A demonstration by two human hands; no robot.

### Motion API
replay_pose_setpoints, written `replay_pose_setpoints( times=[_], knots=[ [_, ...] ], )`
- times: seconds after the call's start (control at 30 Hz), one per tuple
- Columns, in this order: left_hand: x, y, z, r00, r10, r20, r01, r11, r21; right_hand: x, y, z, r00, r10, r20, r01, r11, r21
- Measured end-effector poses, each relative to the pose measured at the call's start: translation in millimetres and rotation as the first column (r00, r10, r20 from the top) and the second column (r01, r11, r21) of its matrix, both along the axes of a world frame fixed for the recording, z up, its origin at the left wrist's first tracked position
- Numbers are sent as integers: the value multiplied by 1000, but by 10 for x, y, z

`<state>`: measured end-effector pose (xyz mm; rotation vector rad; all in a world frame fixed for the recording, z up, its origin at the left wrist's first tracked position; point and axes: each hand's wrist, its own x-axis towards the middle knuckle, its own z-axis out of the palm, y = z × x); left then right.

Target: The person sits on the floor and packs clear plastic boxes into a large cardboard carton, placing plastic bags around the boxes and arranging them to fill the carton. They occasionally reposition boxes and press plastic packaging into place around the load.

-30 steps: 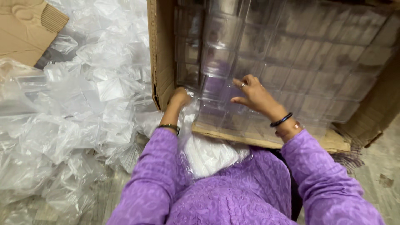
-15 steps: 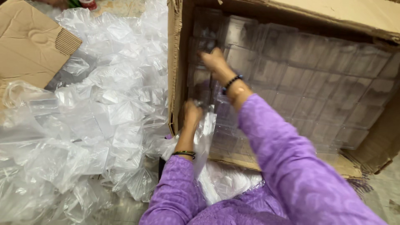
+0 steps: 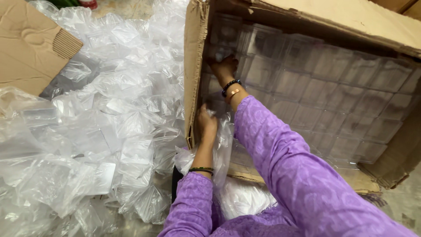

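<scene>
Plastic-littered floor (image 3: pixel 87 131) — both hands inside the brown carton (image 3: pixel 193 66), apparently gripping clear boxes (image 3: pixel 315 83).

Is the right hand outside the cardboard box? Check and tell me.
No, the right hand is reaching deep inside the cardboard box, up against the clear plastic containers stacked there.
</scene>
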<state>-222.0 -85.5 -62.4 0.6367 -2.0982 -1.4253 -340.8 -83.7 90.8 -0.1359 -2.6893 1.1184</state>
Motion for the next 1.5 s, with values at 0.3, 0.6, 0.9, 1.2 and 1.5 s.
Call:
replay_pose_setpoints(
  times=[0.3, 0.6, 0.9, 1.2, 1.5],
  knots=[
    [79, 9, 71, 998, -49, -43, 56, 986, 158, -115, 70, -146, 995, 95, -31, -98, 985, -141],
    [36, 27, -66, 983, -34, -178, 62, 987, 151, -29, 348, -10, 960, 263, -95, -253, 962, 100],
    [70, 11, -440, 918, -160, -363, 277, 914, 298, 270, 1152, 492, 809, 497, -313, -389, 853, 348],
    [404, 62, -521, 927, -257, -275, 306, 940, 154, 1029, 3436, 795, 803, 501, 322, -595, 646, 479],
    [646, 108, -799, 948, -295, -119, 309, 943, 125, 967, 4215, -97, 835, 347, 426, -528, 722, 447]
  ],
)
